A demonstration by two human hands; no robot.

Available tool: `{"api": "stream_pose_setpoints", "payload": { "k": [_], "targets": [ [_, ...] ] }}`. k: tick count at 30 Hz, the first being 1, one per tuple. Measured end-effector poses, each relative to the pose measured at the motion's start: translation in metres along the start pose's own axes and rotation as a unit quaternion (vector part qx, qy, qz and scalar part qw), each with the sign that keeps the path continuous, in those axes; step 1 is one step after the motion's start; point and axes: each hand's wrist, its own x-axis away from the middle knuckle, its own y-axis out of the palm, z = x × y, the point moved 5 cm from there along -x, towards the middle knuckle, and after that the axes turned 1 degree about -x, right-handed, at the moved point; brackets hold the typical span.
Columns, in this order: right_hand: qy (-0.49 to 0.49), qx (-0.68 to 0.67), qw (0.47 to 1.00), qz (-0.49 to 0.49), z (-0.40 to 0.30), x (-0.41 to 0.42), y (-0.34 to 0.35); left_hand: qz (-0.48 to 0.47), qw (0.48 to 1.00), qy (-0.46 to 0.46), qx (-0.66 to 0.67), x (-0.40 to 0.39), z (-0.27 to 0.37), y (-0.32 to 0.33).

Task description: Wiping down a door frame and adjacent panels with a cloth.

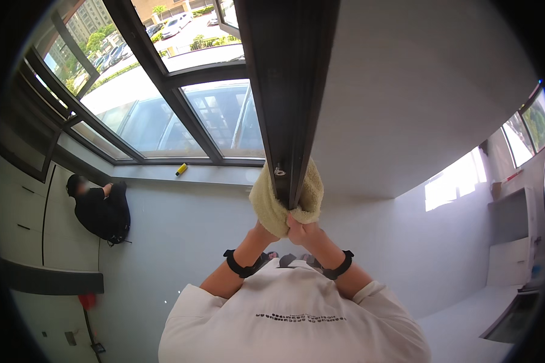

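Observation:
A pale yellow towel [268, 202] is wrapped around both faces of a dark sliding-door frame [290, 100], close to its near edge. My left hand [267, 232] grips the towel on the left side, its fingers mostly hidden beneath the cloth. On the right side, my right hand [302, 230] is closed on the bunched towel, pressing it against the frame's edge. Just above the towel, a small metal latch fitting [279, 171] shows on the frame. Black bands circle both my wrists.
Dark-framed windows [172, 81] fill the upper left above a sill [218, 174] holding a yellow object [181, 169]. A person in black [101, 208] crouches beside white cabinets [70, 218]. A pale wall [390, 90] stands to the right. Below is light floor [177, 227].

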Motion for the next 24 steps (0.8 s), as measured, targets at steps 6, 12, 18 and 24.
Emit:
{"api": "stream_pose_setpoints", "payload": {
  "k": [6, 12, 18, 24],
  "targets": [
    [0.032, 0.082, 0.995, -0.047, 0.015, 0.012, -0.015, -0.036, 0.954, 0.054, -0.292, -0.004, 0.031, 0.01],
    [-0.085, 0.063, 0.989, -0.102, -0.033, -0.023, -0.011, -0.023, 0.966, 0.052, -0.251, -0.002, 0.022, 0.014],
    [-0.127, 0.074, 0.983, -0.106, -0.03, -0.035, -0.009, -0.003, 0.977, 0.066, -0.201, -0.019, -0.001, 0.021],
    [0.161, -0.008, 0.979, -0.127, 0.023, 0.009, 0.006, 0.023, 0.985, 0.059, -0.16, -0.019, -0.014, 0.021]
  ]
}}
